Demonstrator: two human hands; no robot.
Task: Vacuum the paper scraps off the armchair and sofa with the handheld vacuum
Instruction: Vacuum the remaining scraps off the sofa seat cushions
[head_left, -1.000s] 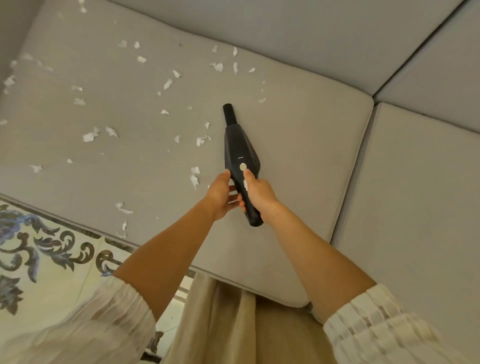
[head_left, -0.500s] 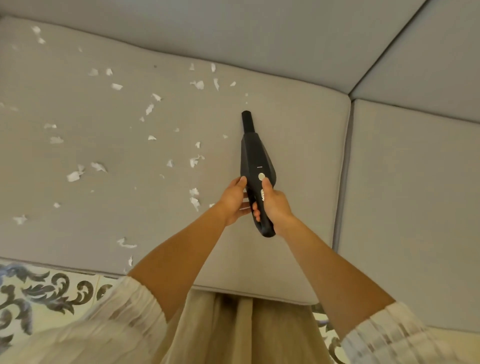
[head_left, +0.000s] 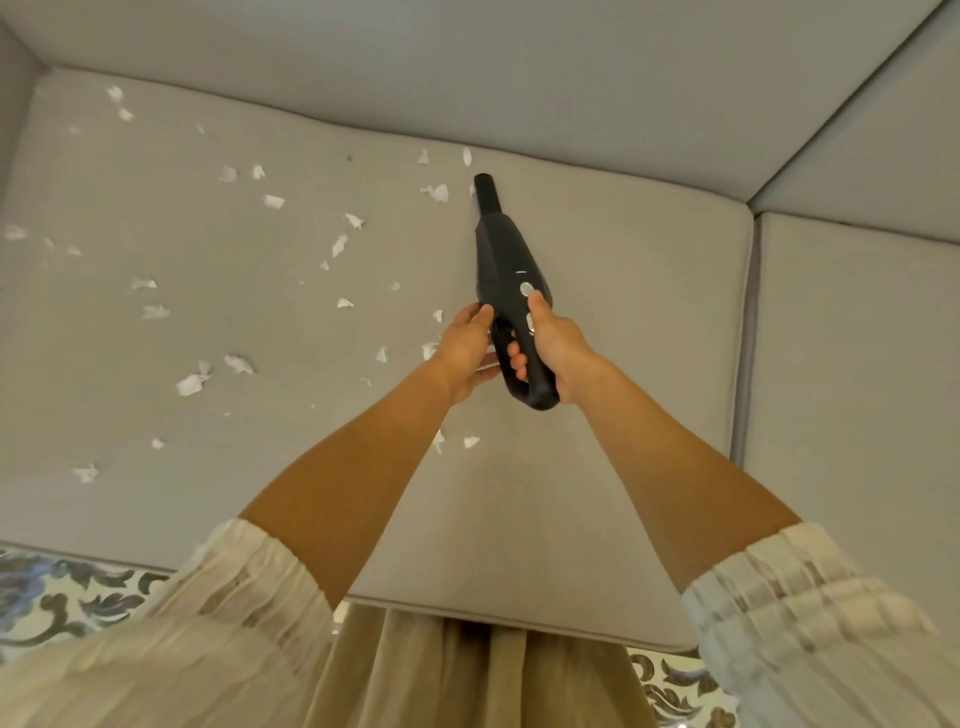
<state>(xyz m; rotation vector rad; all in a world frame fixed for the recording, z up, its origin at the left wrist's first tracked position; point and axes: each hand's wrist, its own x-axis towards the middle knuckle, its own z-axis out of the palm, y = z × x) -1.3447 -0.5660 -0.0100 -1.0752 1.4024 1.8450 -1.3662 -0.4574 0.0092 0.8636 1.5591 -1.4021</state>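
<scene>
**Two hands, one vacuum, scraps all over the left**

Right hand (head_left: 553, 348) wraps the handheld vacuum (head_left: 506, 275) handle, thumb near its button; left hand (head_left: 465, 351) cups the body, fingers lightly curled against it. Nozzle points toward the backrest (head_left: 519, 78) edge. Dozens of paper scraps (head_left: 192, 383) litter the seat cushion (head_left: 623, 312); its right side lies bare up to the seam (head_left: 745, 338).

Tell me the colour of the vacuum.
Black, with small silver buttons; the vacuum shows best in the head view.

Matt black vacuum (head_left: 506, 270), seemingly plastic; woven cloth cushion (head_left: 597, 467); paper scraps (head_left: 192, 383).
</scene>
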